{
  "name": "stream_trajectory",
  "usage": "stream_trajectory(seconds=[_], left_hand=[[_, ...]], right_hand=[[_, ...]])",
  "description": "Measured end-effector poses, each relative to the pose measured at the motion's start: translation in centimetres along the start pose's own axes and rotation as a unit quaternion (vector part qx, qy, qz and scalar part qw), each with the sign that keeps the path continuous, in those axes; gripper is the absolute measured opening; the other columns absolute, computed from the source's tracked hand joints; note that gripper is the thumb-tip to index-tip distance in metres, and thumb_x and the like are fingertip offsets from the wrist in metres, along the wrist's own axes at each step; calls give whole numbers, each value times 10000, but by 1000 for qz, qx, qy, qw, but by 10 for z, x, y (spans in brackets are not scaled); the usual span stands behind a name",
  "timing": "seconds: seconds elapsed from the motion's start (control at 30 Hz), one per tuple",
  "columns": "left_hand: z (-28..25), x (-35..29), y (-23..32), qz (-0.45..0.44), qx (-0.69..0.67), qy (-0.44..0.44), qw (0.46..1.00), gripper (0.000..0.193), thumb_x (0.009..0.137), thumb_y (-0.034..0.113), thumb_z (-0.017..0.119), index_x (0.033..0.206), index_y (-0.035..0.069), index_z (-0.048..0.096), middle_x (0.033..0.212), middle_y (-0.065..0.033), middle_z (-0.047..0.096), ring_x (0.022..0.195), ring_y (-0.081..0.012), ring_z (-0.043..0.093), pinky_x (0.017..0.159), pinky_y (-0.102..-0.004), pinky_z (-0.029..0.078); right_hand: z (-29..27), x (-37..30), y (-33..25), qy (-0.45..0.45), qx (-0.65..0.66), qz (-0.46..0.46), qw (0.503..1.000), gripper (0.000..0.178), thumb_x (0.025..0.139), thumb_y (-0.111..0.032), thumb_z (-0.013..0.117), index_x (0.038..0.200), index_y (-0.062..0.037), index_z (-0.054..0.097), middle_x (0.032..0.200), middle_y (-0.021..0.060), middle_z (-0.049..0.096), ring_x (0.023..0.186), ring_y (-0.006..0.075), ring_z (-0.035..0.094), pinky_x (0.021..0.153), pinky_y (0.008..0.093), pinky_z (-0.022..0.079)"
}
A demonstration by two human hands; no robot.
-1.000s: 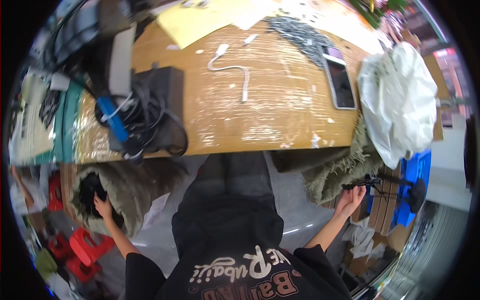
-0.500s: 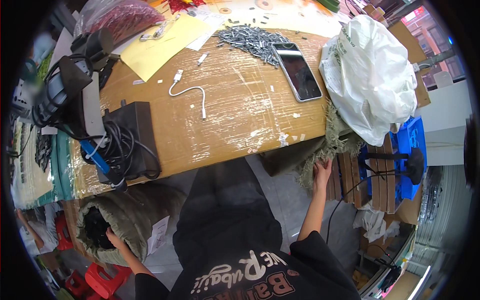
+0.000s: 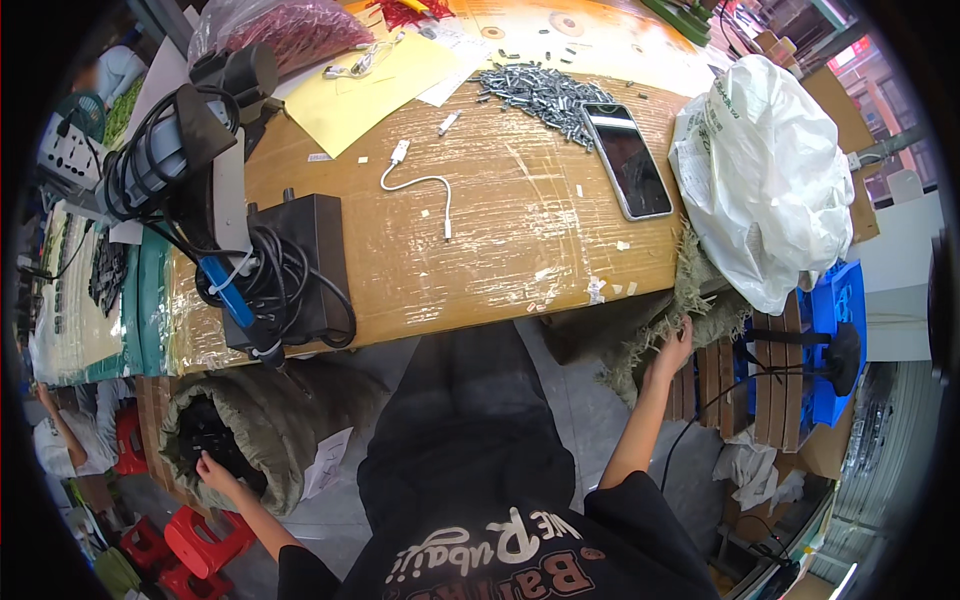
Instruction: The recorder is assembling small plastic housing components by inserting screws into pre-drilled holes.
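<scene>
left of the broad brown wooden table with a glossy film-like top (image 3: 480, 275), and below its level, stand red plastic stools (image 3: 205, 540). under the table's front left edge lies a thick, olive-green quilted fabric roll (image 3: 300, 425), its round mouth facing left and dark things (image 3: 203, 428) inside. the left hand (image 3: 217, 474) is at that mouth, fingers bent toward the dark contents; whether they grip anything, i cannot tell. on the table's left part sits a black rectangular box (image 3: 318, 262), with coiled black cables (image 3: 285, 290) and a blue-handled tool (image 3: 222, 288) against its left side. at the table's far left is a clear plastic bag of pinkish-red pieces (image 3: 290, 35), with a flat yellow paper sheet (image 3: 350, 105) to its right. a short white usb cable (image 3: 420, 181) lies curved on the table's middle, and a heap of small grey metal cylinders (image 3: 545, 92) toward its far side. right of these, a dark-screened smartphone (image 3: 630, 165) rests near the table's right edge. below the table's front right corner, the right hand (image 3: 675, 352) is at a frayed olive-green cloth (image 3: 640, 335), fingers partly hidden; i cannot tell how tight the grip is. a bulging white plastic bag (image 3: 765, 185) stands at the table's right edge, with blue plastic crates (image 3: 838, 335) beyond, lower than the tabletop.
</scene>
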State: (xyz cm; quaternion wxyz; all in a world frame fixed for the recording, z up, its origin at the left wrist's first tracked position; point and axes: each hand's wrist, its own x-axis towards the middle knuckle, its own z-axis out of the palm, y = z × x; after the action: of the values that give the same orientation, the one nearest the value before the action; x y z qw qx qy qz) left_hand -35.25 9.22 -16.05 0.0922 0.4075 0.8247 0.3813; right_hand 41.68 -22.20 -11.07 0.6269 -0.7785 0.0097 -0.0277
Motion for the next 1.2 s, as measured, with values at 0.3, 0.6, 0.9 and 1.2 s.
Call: stream_trajectory(seconds=[0.3, 0.6, 0.9, 1.2], left_hand=[[-29, -39, 123, -100, -465, 50, 878, 380, 836, 264, 480, 1114, 8, 447, 1060, -128, 513, 972, -236, 495, 814, -332, 411], [-107, -126, 267, -44, -540, 61, 839, 300, 855, 284, 453, 962, 6, 479, 833, -69, 513, 711, -152, 477, 656, -291, 429], [-26, -317, 337, -172, -518, -754, 366, 314, 874, 248, 383, 1047, -9, 429, 853, -149, 559, 789, -263, 552, 720, -368, 439], [76, -373, 445, -58, -508, -613, 602, 233, 804, 65, 565, 924, 43, 368, 813, -49, 515, 630, -98, 533, 588, -230, 460]], right_hand=[[-28, 21, 75, -39, -57, 154, 986, 470, 756, -2, 390, 1227, -5, 388, 1095, 120, 499, 971, 221, 480, 846, 316, 369], [3, -34, -123, 155, 73, -223, 960, 171, 794, 24, 502, 965, 22, 487, 975, 109, 533, 870, 155, 512, 749, 258, 446], [188, -61, -234, -385, -26, -357, 851, 197, 741, 41, 529, 933, 1, 549, 895, 114, 546, 792, 198, 565, 714, 262, 448], [276, -9, -215, -332, -276, -598, 675, 186, 648, 53, 485, 813, 3, 555, 857, 123, 524, 864, 292, 510, 743, 361, 434]])
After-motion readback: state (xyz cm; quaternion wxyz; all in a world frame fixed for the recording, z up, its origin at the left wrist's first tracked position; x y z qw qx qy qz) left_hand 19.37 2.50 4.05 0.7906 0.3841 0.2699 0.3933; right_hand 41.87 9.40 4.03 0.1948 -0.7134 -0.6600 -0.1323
